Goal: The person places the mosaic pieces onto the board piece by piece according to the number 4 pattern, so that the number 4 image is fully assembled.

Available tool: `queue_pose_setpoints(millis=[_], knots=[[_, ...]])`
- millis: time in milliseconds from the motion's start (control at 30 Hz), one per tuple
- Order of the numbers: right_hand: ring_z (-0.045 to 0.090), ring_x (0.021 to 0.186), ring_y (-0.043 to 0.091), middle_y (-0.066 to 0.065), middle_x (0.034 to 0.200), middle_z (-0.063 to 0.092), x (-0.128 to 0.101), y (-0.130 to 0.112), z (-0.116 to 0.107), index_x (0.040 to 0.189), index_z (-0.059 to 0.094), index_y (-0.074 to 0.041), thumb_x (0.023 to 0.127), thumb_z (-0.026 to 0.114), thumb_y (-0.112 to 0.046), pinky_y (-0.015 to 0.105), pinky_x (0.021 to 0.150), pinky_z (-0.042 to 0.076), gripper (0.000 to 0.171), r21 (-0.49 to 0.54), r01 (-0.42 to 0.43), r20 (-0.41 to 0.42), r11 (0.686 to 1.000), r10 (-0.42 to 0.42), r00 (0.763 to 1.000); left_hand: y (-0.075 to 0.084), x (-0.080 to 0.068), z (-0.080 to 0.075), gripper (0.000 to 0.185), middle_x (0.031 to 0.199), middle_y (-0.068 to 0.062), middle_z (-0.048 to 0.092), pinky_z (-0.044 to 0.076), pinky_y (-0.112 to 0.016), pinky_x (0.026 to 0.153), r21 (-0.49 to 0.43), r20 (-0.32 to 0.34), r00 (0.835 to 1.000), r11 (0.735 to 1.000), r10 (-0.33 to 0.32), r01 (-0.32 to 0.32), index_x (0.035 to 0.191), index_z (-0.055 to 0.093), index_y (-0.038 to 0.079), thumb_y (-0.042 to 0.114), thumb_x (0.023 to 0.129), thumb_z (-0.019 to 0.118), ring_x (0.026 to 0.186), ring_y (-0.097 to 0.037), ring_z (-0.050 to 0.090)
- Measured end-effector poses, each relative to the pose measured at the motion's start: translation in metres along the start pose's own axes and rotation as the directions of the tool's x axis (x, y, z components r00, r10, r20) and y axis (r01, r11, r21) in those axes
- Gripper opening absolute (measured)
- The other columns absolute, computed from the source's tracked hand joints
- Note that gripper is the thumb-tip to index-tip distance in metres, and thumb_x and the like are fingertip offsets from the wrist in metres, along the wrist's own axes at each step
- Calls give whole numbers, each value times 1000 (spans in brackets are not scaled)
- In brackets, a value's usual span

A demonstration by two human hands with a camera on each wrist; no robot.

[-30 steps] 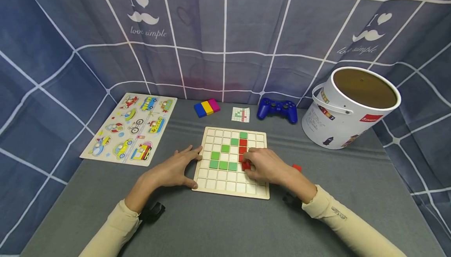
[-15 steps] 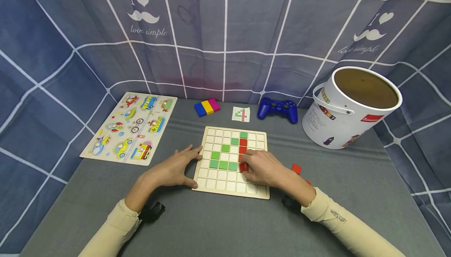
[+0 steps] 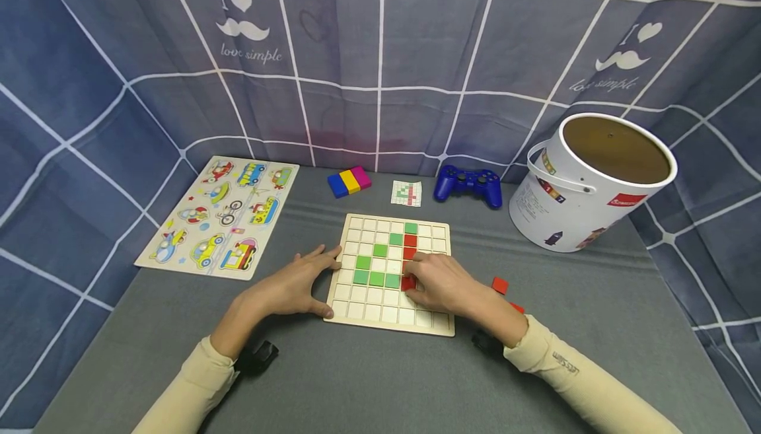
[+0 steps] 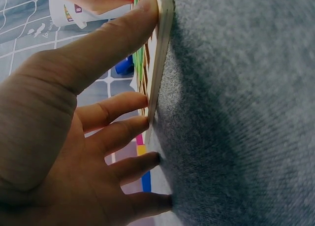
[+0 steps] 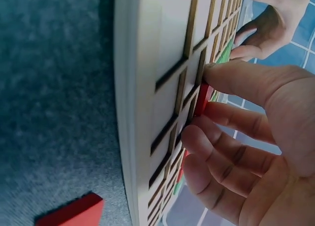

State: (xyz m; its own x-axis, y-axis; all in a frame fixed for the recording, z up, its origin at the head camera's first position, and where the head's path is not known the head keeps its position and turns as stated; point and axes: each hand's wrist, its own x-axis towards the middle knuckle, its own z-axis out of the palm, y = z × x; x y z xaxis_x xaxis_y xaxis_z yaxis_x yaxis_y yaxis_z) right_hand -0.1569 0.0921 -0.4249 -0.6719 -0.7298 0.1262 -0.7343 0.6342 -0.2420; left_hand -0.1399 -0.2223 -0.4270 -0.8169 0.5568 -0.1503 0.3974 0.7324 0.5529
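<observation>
A wooden grid board [image 3: 389,329] lies on the grey table, with green square tiles [image 3: 380,250] in several cells and a column of red ones [image 3: 409,240]. My right hand [image 3: 442,282] pinches a red square tile [image 5: 203,99] between thumb and forefinger at the lower end of that column, right of the row of green tiles. In the right wrist view the tile sits at its cell; its full seating cannot be seen. Along the board's left side rests my left hand [image 3: 291,285], thumb on the near corner and fingers spread straight against the edge.
Loose red tiles [image 3: 499,285] lie right of the board, beside my right forearm. Behind stand a small pattern card [image 3: 407,193], blue, yellow and pink blocks [image 3: 349,181], a blue game controller [image 3: 468,186] and a white bucket [image 3: 571,216]. A picture puzzle board [image 3: 228,216] lies left.
The red tile in my right hand has shifted slightly left and lies flatter over its cell. The right forearm moved a little, uncovering more loose red tiles. My left hand stays put.
</observation>
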Motion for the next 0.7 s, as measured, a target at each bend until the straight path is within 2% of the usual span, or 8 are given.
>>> queue_pose_setpoints(millis=[267, 467, 600, 700], knots=[[46, 64, 10, -5, 77, 55, 2, 0, -1, 90, 69, -14, 80, 81, -19, 30, 55, 41, 18, 5, -37, 22, 999, 37, 999, 1, 0, 0, 81, 163, -10, 27, 15, -72, 111, 7, -6, 1000, 1000, 4, -3, 136, 56, 5, 30, 69, 94, 149, -40, 18], [45, 62, 10, -4, 76, 55, -1, 2, -3, 86, 66, -14, 79, 81, -21, 29, 52, 40, 17, 20, -44, 5, 999, 44, 999, 3, 0, 0, 81, 162, -10, 29, 17, -72, 110, 18, -11, 1000, 1000, 1, -1, 134, 56, 4, 30, 67, 94, 148, -40, 19], [49, 64, 8, -3, 80, 59, -12, 10, -9, 90, 69, -13, 79, 81, -23, 28, 55, 43, 19, 67, -57, -35, 996, 59, 998, 3, 1, -1, 81, 162, -10, 28, 16, -72, 110, 17, -8, 1000, 1000, 2, -2, 135, 56, 5, 30, 68, 94, 149, -40, 18], [55, 68, 9, -3, 83, 63, -27, 21, -14, 95, 71, -11, 80, 83, -25, 28, 58, 46, 24, 109, -98, -74, 989, 107, 992, 1, 0, -1, 81, 162, -11, 28, 16, -73, 109, 10, -12, 1000, 1000, 9, -8, 135, 56, 5, 30, 68, 94, 148, -41, 18]])
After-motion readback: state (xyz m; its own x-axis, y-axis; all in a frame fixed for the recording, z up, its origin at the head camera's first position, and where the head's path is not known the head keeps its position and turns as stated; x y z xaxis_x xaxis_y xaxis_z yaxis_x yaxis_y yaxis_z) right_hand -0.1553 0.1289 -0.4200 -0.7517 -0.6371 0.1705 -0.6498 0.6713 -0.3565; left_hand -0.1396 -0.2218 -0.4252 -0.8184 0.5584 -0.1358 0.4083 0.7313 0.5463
